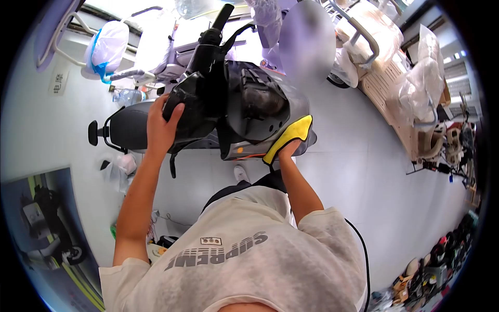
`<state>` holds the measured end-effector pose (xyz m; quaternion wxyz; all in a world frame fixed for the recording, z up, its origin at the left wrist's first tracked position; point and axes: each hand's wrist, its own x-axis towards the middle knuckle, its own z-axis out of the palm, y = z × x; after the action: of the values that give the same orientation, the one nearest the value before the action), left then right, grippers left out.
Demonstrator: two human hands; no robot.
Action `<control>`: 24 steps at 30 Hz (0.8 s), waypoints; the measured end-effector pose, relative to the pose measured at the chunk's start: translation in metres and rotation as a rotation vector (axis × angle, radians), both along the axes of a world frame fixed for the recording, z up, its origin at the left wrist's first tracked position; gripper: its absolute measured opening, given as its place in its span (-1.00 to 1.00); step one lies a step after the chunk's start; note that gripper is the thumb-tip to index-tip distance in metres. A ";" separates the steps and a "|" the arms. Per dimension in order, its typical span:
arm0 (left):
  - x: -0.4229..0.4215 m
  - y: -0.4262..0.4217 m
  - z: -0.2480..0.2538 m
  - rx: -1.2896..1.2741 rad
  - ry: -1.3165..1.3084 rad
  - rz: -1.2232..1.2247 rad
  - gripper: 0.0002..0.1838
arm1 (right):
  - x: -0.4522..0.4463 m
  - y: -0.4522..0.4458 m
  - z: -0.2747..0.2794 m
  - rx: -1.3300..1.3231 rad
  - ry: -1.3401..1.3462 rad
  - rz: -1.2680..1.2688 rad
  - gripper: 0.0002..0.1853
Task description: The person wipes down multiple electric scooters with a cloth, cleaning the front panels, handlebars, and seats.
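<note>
Before me stands a grey and black electric scooter [249,106], its seat [132,125] to the left and its front to the right. My left hand [162,124] grips the near end of its black handlebar [187,96], thumb on one side and fingers on the other. A yellow cloth [293,132] with a dark edge lies against the lower front body panel. My right hand [291,149] presses that cloth to the panel, its fingers mostly hidden under it. The far handlebar grip [223,16] points away from me.
Plastic-wrapped beige furniture or vehicle parts [384,88] line the right back. A plastic-wrapped white seat-like part [109,47] stands at back left. A scooter poster [47,218] is at left. Assorted items [431,265] pile up at lower right.
</note>
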<state>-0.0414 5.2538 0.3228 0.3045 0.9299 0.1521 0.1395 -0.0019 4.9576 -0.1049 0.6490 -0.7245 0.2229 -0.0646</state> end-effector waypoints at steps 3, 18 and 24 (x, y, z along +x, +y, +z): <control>0.002 0.004 -0.004 0.061 -0.096 -0.071 -0.55 | -0.015 0.019 -0.002 0.249 0.009 -0.132 -0.47; 0.004 0.013 -0.023 0.174 -0.238 -0.138 -0.49 | -0.066 0.133 0.172 0.314 -0.177 -0.244 -0.40; 0.003 0.011 -0.018 0.153 -0.215 -0.127 -0.51 | -0.075 0.111 0.111 0.696 -0.089 -0.194 -0.49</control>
<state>-0.0381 5.2649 0.3046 0.2557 0.9378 0.0482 0.2300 -0.0765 5.0683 0.0056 0.8567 -0.4320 0.2710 -0.0775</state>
